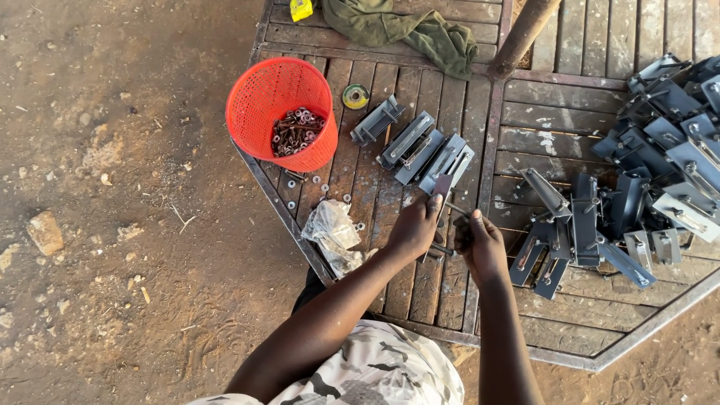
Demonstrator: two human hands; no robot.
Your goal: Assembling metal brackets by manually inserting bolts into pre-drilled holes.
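Left hand [414,226]: closed on a grey bracket [442,185], held upright over the slatted table [570,112]. Right hand [480,244]: curled narrow beside it, grip contents cannot be told (fingers hide them). Nearby: row of brackets [416,146], red basket [281,112] of bolts [296,131], plastic bag [332,232], bracket pile [660,165], green cloth [409,26].

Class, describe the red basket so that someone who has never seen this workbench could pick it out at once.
Start at the slatted wooden platform that fills the right of the view and go to its left edge. There the red basket stands, a round mesh tub holding rusty bolts and washers. Everything beside it is grey metal brackets; it alone is bright red and perforated.
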